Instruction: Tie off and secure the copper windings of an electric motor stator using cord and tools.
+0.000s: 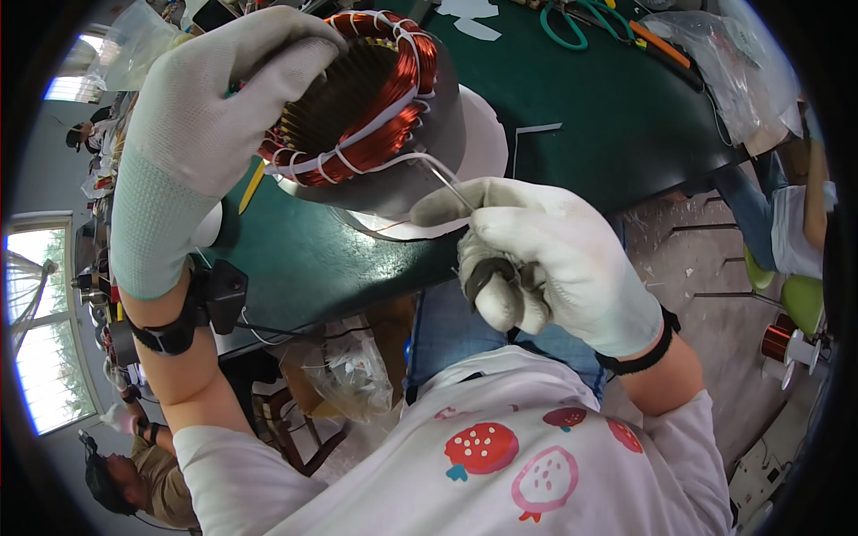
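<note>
Left hand (201, 125), in a white glove, is clamping over the rim of the copper coil (413, 76), its fingertips bending into the ring. The coil is sitting atop a grey metal cylinder (450, 116), just beneath this grip. Right hand (563, 259), also gloved, is pinching a thin metal rod (451, 188) between thumb and forefinger; a white cord (393, 163) is running from near its tip to the coil. Beyond the right grip, green-handled scissors (565, 27) are lying on the green table (608, 98).
</note>
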`<state>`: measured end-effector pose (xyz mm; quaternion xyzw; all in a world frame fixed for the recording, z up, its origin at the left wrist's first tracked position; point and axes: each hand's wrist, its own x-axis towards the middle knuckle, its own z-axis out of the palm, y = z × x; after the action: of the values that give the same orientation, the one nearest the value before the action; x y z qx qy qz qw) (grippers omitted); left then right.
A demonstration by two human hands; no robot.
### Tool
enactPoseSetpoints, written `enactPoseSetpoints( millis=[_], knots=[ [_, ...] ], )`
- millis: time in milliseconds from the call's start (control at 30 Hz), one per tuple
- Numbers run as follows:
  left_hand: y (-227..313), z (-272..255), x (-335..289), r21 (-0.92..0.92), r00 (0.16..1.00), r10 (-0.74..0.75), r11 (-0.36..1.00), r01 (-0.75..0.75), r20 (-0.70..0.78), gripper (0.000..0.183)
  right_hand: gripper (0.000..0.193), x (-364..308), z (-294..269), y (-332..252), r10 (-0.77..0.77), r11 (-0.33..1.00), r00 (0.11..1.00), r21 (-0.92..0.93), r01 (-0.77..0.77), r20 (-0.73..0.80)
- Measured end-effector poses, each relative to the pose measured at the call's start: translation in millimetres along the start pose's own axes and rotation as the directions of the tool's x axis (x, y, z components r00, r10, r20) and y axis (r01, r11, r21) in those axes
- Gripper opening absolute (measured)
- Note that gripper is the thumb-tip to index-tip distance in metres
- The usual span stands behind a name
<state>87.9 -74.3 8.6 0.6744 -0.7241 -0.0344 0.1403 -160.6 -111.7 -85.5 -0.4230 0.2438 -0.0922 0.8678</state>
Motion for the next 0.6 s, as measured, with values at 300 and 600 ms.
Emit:
enactPoseSetpoints(
  millis=[300, 600],
  knots=[
    [-4.0, 1.8, 14.4, 0.068, 0.989, 0.122, 0.989, -0.128, 0.086, 0.021, 0.038, 41.6, -13.8, -4.4, -0.36, 0.616, 0.93, -0.768, 0.177, -0.074],
    [36.2, -32.5, -20.2, 0.149, 0.83, 0.508, 0.862, -0.485, -0.231, 0.02, 0.063, 16.3, -8.0, 16.3, -0.488, 0.828, 0.865, 0.373, 0.417, 0.116]
  ],
)
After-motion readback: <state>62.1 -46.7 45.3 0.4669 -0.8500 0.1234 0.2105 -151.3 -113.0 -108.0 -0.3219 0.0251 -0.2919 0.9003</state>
